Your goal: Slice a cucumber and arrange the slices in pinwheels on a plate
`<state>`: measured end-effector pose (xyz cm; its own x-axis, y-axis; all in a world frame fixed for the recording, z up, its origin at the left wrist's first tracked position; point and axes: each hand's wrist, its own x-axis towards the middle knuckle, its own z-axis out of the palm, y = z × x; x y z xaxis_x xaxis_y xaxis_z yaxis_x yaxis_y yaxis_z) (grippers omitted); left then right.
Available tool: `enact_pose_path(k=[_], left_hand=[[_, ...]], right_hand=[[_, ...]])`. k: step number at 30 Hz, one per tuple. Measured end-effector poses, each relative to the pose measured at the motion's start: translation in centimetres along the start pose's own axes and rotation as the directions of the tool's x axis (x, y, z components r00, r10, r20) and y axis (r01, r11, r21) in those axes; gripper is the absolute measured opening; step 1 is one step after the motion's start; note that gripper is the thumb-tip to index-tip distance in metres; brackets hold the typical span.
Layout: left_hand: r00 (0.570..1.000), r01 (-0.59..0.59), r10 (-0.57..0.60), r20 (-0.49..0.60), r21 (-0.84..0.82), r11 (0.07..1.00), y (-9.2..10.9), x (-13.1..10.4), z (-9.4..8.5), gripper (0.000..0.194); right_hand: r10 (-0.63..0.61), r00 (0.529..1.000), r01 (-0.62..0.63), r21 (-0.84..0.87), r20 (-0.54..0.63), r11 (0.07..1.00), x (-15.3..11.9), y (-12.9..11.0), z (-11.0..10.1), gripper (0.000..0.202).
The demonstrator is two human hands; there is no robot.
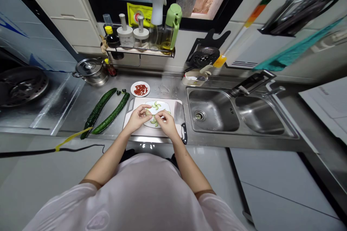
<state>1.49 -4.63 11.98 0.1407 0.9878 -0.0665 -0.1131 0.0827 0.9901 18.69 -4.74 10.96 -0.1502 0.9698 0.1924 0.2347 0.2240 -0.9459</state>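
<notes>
My left hand and my right hand meet above a white plate, fingertips pinched close together. Between them is a thin pale-green cucumber slice, mostly hidden by the fingers. On the plate, cucumber slices are laid out in small pinwheel shapes. The plate rests on a light cutting board. A kitchen knife lies along the board's right side, its black handle pointing toward me. To the left lie two long cucumbers, with small cut ends beside them.
A small dish of chopped red pieces stands behind the board. On the right is a double sink; a lidded pot and a pan are at left. Bottles fill a wall shelf. A dark rod juts in at left.
</notes>
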Motion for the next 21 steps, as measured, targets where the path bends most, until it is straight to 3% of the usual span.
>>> enact_pose_path(k=[21], left_hand=[[0.993,-0.056,0.068,-0.098,0.116,0.992,0.03,-0.31,0.66,0.052]], right_hand=[[-0.019,1.0,0.019,-0.012,-0.001,1.0,0.12,0.65,0.26,0.019]])
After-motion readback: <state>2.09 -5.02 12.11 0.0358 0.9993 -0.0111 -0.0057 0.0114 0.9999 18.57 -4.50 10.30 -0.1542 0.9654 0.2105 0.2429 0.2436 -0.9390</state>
